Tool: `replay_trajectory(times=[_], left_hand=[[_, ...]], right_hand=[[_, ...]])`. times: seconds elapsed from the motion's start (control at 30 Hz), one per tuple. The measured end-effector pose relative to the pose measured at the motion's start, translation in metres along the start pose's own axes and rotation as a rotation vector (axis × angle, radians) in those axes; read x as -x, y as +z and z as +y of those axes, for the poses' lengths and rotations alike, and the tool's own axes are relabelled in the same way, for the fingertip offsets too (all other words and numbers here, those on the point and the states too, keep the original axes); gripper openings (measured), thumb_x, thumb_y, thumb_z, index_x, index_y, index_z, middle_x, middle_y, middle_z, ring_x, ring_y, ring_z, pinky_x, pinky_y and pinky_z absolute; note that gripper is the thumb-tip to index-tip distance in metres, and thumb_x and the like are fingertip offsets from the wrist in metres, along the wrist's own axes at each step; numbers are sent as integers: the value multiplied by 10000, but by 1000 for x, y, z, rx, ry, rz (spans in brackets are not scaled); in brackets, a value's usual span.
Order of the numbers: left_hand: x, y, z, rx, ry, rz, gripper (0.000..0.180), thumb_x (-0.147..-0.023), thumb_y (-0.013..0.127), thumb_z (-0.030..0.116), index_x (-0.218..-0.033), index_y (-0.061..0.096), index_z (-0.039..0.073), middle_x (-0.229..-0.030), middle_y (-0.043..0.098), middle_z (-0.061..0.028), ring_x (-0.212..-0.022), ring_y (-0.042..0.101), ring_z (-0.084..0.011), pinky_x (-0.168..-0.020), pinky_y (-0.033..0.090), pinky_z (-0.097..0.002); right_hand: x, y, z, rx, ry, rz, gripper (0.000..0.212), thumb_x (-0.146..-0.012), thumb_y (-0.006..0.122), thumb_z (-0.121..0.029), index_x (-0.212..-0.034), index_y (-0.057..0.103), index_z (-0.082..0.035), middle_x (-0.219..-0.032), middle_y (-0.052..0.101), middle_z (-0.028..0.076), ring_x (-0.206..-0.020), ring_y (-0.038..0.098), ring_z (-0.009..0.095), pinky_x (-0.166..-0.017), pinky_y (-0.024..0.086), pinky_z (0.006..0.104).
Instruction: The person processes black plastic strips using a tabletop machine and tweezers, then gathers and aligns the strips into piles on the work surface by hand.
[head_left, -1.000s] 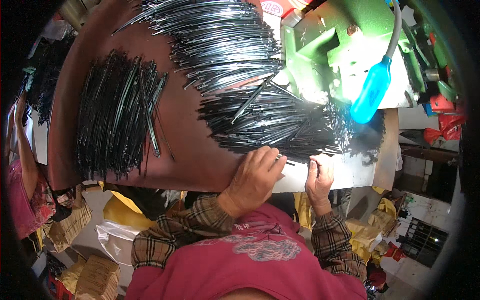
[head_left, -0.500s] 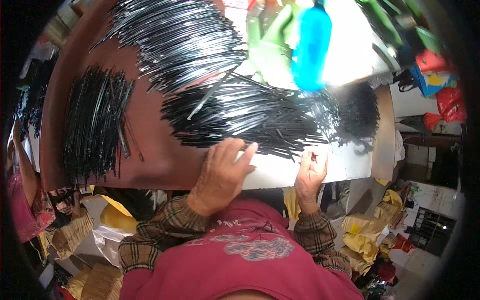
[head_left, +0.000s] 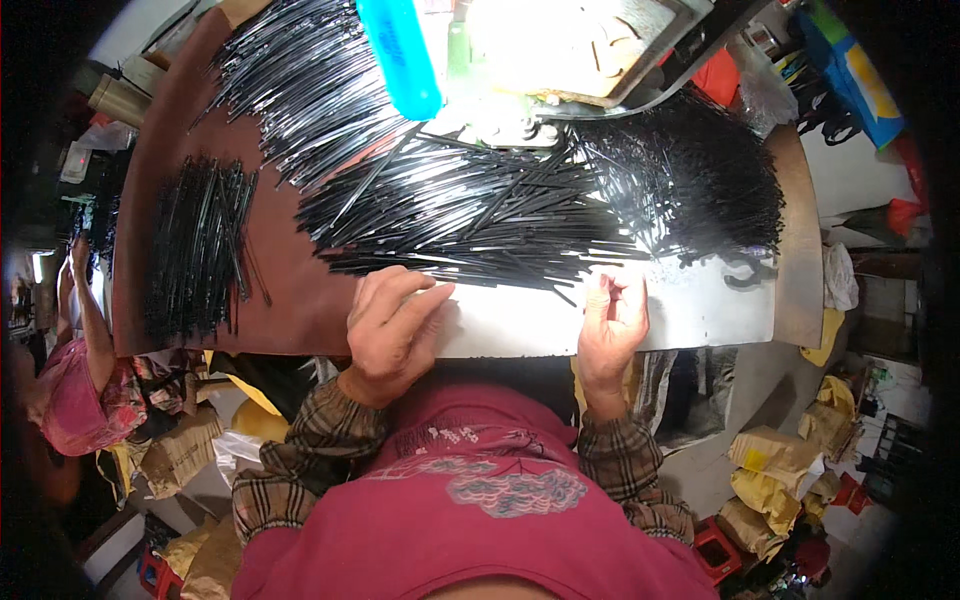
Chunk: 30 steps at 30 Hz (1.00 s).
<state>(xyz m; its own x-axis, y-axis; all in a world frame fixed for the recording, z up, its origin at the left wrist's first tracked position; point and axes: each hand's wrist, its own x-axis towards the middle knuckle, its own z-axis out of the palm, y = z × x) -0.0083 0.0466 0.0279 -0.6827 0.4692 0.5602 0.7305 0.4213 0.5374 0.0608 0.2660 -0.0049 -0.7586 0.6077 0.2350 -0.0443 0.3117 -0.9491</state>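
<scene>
A long pile of thin black strips (head_left: pixel 460 215) lies across the middle of the table, their ends pointing left and right. My left hand (head_left: pixel 392 325) is at the pile's near left edge, thumb stretched out apart from the curled fingers; I see nothing held in it. At the near right ends of the strips is my right hand (head_left: pixel 612 325), palm partly up, its thumb and fingers drawn together. Whether a strip is between those fingertips is too small to tell. Under both hands the white sheet (head_left: pixel 515 325) shows.
More black strips are heaped at the far left (head_left: pixel 310 90), near left (head_left: pixel 200 245) and right (head_left: pixel 700 180). A blue rounded cylinder (head_left: pixel 402 60) and a glaring lamp (head_left: pixel 550 50) hang above the far side. Cartons (head_left: pixel 780 455) stand on the floor. Another person's arm (head_left: pixel 92 300) shows at far left.
My left hand has moved left, farther from my right hand. The view has shifted: the blue cylinder now appears farther left, and the lamp's frame has come into sight.
</scene>
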Motion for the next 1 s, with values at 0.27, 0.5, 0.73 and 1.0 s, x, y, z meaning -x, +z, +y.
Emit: replay_trajectory(times=[0.27, 0.5, 0.73, 1.0], left_hand=[[-28, 40, 34, 430, -313, -110, 168, -826, 658, -8, -990, 693, 0, -813, 658, -117, -710, 607, -179, -666, 482, -276], [-51, 75, 59, 982, -894, -11, 103, -892, 623, 32, -957, 672, -31, -924, 678, -64, -824, 601, -80, -722, 501, -230], [-63, 81, 61, 973, -716, 174, 112, -980, 448, 48, -1061, 509, 1, -877, 650, -120, -903, 648, -214, -835, 499, -328], [-50, 80, 54, 815, -587, 160, 178, -931, 524, -19, -1105, 563, -18, -857, 601, -39, -713, 551, -74, -672, 451, -213]], right_hand=[[3, -9, -3, -119, 51, -41, 104, -916, 569, -17, -968, 519, 59, -875, 527, 68, -763, 550, 111, -673, 472, 237], [-4, -13, -5, -78, -76, -149, 95, -886, 630, -67, -918, 562, -10, -861, 538, 51, -763, 512, 126, -677, 436, 256], [-17, -27, -17, -10, -51, -362, 300, -765, 758, -98, -1002, 594, -14, -915, 585, 94, -800, 590, 198, -700, 491, 305], [-36, -10, -9, 291, -382, -538, 238, -687, 597, 76, -911, 581, -3, -855, 578, 115, -815, 586, 286, -689, 490, 370]])
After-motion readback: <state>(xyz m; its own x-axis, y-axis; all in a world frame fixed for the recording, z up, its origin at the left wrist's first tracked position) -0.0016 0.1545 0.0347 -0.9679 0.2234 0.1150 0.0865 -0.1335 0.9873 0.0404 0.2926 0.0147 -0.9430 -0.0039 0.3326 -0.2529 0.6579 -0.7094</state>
